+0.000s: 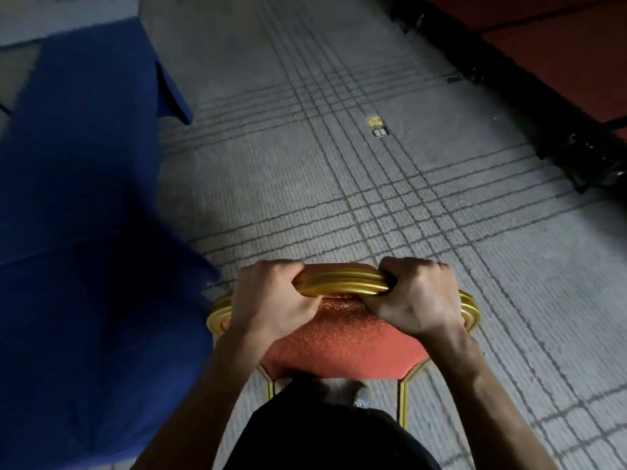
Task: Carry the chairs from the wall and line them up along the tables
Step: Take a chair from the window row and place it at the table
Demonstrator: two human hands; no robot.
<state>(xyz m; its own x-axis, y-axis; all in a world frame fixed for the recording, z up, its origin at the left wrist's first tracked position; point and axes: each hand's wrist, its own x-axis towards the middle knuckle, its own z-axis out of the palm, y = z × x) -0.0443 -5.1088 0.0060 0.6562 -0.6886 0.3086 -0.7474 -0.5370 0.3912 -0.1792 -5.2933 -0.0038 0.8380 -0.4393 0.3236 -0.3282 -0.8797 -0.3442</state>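
Both hands, the left [271, 296] and the right [412, 296], curl tight round the chair [342, 340] back's gold top rail, spaced apart to balance the load; the chair hangs before the person, just beside the blue-draped tabletop [78, 205], probably to be set alongside it.

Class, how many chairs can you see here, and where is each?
1: the chair at bottom centre, left hand and right hand gripping its gold backrest. Others may be out of frame.
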